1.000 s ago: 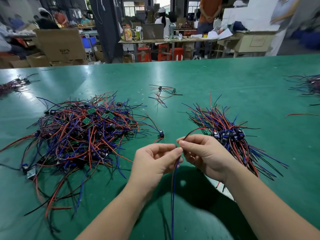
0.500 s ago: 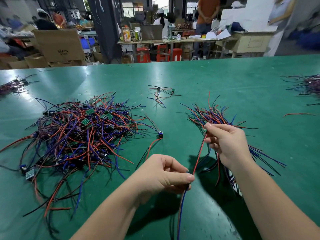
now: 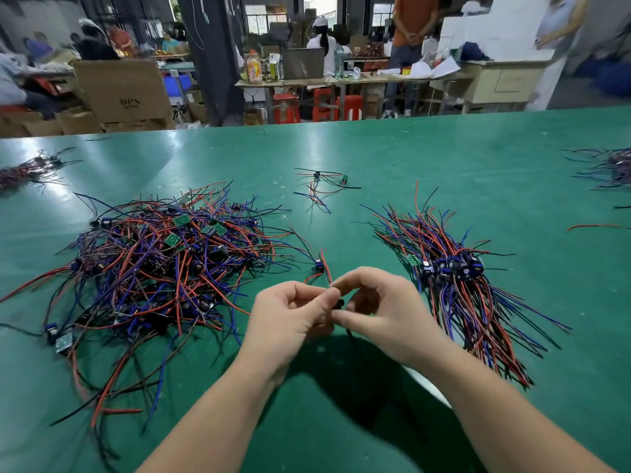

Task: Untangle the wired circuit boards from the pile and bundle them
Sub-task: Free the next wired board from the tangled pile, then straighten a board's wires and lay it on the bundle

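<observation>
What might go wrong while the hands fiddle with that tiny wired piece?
The left hand and right hand pinch a small dark piece. A red wire from their grip points toward a stray blue part at the edge of the tangled pile, so it may snag there. Pulling hard might strain where the wire joins. The sorted bundle lies loose near the right hand; a sweep could scatter it.

Body parts in view: two hands, two forearms.

Left hand [image 3: 290, 319] and right hand [image 3: 382, 312]: bare from wrist to fingertips. Fingers are slim, with knuckle creases visible.

Left forearm [image 3: 211, 414] and right forearm [image 3: 512, 421]: bare along the whole visible length, down to the lower frame edge. Each narrows toward the wrist.

Nail detail: too blurred to tell.
</observation>
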`<state>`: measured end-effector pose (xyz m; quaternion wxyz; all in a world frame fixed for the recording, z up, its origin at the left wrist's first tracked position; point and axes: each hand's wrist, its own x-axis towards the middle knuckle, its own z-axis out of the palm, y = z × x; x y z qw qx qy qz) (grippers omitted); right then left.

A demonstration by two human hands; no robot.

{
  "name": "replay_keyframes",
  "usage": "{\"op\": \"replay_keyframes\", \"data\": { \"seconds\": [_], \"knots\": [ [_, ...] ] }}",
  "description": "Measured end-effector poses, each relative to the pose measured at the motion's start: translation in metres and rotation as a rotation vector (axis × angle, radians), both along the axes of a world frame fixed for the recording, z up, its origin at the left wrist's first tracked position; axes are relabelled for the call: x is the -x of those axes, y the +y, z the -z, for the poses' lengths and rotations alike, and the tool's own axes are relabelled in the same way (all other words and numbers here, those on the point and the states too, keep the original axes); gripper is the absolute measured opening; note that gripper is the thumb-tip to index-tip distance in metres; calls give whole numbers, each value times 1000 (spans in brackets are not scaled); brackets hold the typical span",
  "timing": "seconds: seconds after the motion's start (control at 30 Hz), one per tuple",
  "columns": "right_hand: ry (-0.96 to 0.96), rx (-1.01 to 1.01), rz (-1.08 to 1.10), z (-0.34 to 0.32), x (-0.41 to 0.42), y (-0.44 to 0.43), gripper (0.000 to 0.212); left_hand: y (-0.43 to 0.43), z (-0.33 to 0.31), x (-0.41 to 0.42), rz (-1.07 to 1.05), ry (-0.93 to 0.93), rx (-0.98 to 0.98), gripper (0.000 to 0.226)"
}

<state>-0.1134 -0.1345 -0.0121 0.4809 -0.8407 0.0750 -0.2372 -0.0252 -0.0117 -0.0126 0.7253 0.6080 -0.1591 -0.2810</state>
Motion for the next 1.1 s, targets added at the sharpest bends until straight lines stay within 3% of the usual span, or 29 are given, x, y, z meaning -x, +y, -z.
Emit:
{"op": "replay_keyframes", "data": {
  "seconds": [0.07, 0.2, 0.23, 0.27, 0.37, 0.5, 0.57, 0.67, 0.73, 0.87, 1.1],
  "knots": [
    [-109, 23, 99, -5, 0, -2, 32, 2, -3, -2, -24, -110, -18, 29],
    [-376, 270, 439, -17, 10, -24, 31, 13, 1, -20, -384, -778, -288, 10],
    [-371, 315, 548, -19, 13, -32, 30, 15, 1, -23, -396, -872, -360, 8],
    [-300, 339, 644, -21, 15, -40, 32, 16, 4, -26, -369, -909, -452, 21],
    [114, 406, 785, -18, 17, -52, 47, 16, 13, -32, -238, -871, -684, 37],
    [24, 286, 622, -15, 14, -42, 25, 17, 10, -30, -177, -832, -673, 8],
    [123, -24, 472, -12, 8, -34, 12, 15, 5, -26, -128, -666, -476, 12],
    [208, -606, 267, -4, -4, -20, 17, 12, -2, -16, 21, -486, -196, 19],
    [157, -780, 251, -3, -7, -18, 17, 11, -4, -7, 156, -459, -113, 16],
    [54, -881, 294, -9, -3, -23, 17, 10, -2, 6, 367, -449, -107, 15],
    [87, -931, 169, -18, 2, -19, 6, 15, -9, 8, 593, -319, -162, 5]
  ]
}}
